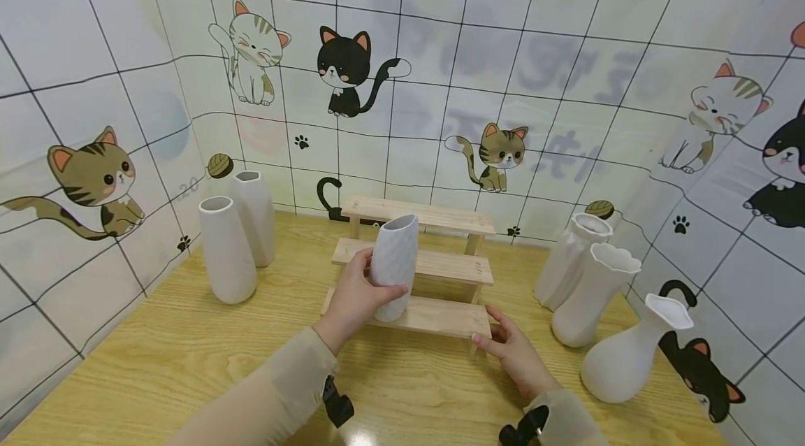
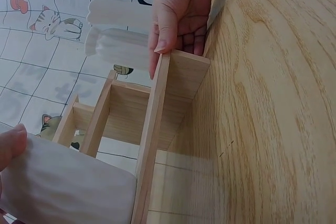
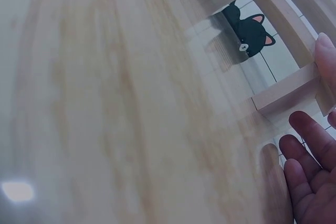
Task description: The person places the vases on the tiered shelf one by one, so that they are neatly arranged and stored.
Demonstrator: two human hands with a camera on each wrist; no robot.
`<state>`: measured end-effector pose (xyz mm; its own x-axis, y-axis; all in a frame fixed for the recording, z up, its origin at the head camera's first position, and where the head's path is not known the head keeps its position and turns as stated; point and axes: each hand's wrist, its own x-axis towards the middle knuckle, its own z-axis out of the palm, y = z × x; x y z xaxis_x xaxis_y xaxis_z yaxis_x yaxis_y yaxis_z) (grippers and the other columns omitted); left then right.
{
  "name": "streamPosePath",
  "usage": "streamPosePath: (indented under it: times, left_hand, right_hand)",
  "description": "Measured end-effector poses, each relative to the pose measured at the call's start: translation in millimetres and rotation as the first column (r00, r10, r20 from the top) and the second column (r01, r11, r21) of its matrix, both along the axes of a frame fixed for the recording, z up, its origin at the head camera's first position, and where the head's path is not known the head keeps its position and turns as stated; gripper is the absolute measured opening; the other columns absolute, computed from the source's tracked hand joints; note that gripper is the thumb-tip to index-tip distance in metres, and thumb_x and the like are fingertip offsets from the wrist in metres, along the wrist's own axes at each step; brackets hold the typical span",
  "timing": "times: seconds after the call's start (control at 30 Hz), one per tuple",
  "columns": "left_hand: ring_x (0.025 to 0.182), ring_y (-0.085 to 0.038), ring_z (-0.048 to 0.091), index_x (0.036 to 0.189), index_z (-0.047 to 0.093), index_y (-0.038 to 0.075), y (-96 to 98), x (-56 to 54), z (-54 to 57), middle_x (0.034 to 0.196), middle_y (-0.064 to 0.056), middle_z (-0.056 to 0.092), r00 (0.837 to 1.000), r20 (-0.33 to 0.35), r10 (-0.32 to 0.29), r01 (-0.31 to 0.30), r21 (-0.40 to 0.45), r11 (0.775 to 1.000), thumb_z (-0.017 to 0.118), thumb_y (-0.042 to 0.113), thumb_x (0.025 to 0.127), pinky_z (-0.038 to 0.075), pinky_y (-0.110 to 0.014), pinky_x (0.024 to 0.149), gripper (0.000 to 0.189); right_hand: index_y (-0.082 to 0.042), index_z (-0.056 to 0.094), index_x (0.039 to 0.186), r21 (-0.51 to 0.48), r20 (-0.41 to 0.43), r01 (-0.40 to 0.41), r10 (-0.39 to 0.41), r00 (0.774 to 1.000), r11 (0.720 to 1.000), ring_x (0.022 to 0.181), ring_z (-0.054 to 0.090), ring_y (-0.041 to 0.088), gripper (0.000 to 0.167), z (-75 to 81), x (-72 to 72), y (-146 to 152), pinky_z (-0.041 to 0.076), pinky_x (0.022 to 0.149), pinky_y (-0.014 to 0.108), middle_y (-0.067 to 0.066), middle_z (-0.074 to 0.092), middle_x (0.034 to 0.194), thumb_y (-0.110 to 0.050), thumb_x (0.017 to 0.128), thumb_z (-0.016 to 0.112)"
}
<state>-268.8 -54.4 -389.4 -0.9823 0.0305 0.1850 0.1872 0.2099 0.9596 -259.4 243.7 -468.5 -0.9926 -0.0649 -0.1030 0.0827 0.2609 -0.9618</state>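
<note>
My left hand [image 1: 353, 296] grips a white textured vase [image 1: 397, 257] with a slanted mouth, thumb across its front and fingers round its left side. The vase stands nearly upright at the lowest board of a three-tier wooden stand [image 1: 440, 318]. In the left wrist view, the vase's base [image 2: 105, 187] meets that board. With thumb and index finger, my right hand [image 1: 512, 351] holds the lowest board's right end. The right wrist view shows its other fingers [image 3: 310, 135] loosely bent beside the stand's leg [image 3: 286, 94].
Two white vases, the nearer one [image 1: 228, 257] smooth, stand left of the stand. On the right are a pleated vase [image 1: 566, 264], a ruffle-rimmed vase [image 1: 591, 299] and a round-bellied vase [image 1: 622, 358]. Cat-patterned wall covering [image 1: 428, 68] borders the wooden table [image 1: 283, 243].
</note>
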Motion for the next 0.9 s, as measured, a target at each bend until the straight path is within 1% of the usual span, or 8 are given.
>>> streamPosePath:
  times: [0.27, 0.5, 0.63, 0.9]
  left_hand:
    - [0.112, -0.024, 0.056, 0.138, 0.043, 0.014, 0.2, 0.2, 0.7, 0.125, -0.004, 0.054, 1.000, -0.012, 0.001, -0.001, -0.017, 1.000, 0.088, 0.027, 0.070, 0.047, -0.048, 0.090, 0.082]
    - [0.112, -0.023, 0.055, 0.138, 0.043, 0.015, 0.5, 0.3, -1.1, 0.126, -0.002, 0.053, 1.000, -0.019, -0.006, 0.006, 0.001, 1.000, 0.087, 0.023, 0.071, 0.047, -0.048, 0.092, 0.081]
    - [0.112, -0.024, 0.054, 0.137, 0.042, 0.013, 0.8, 0.5, -1.9, 0.127, -0.004, 0.052, 0.999, -0.030, -0.016, 0.016, 0.009, 1.000, 0.086, 0.023, 0.073, 0.046, -0.048, 0.092, 0.079]
    - [0.113, -0.024, 0.053, 0.137, 0.042, 0.013, 0.9, -0.4, -3.1, 0.127, -0.003, 0.051, 1.000, -0.022, -0.018, 0.018, 0.007, 1.000, 0.086, 0.023, 0.073, 0.045, -0.047, 0.093, 0.079]
  right_hand:
    - [-0.009, 0.026, 0.151, 0.017, 0.001, -0.003, 0.003, 1.000, 1.000, 0.112, 0.051, 0.027, 0.078, 2.0, 1.5, 0.8, 0.037, 0.096, 0.045, 0.019, 0.055, 0.128, -0.024, 0.089, 0.071]
    - [-0.009, 0.026, 0.151, 0.006, 0.003, -0.011, 0.011, 1.000, 1.000, 0.112, 0.051, 0.027, 0.078, 1.1, 1.3, 0.8, 0.038, 0.097, 0.046, 0.020, 0.054, 0.129, -0.023, 0.089, 0.071]
    - [-0.009, 0.025, 0.152, -0.001, 0.005, -0.014, 0.014, 1.000, 1.000, 0.112, 0.051, 0.027, 0.078, 1.1, 1.7, 0.7, 0.038, 0.097, 0.047, 0.020, 0.053, 0.130, -0.023, 0.089, 0.071]
    - [-0.010, 0.025, 0.152, 0.015, 0.004, -0.021, 0.021, 1.000, 1.000, 0.112, 0.051, 0.027, 0.079, 2.1, 2.6, 1.8, 0.038, 0.096, 0.047, 0.020, 0.053, 0.130, -0.025, 0.090, 0.070]
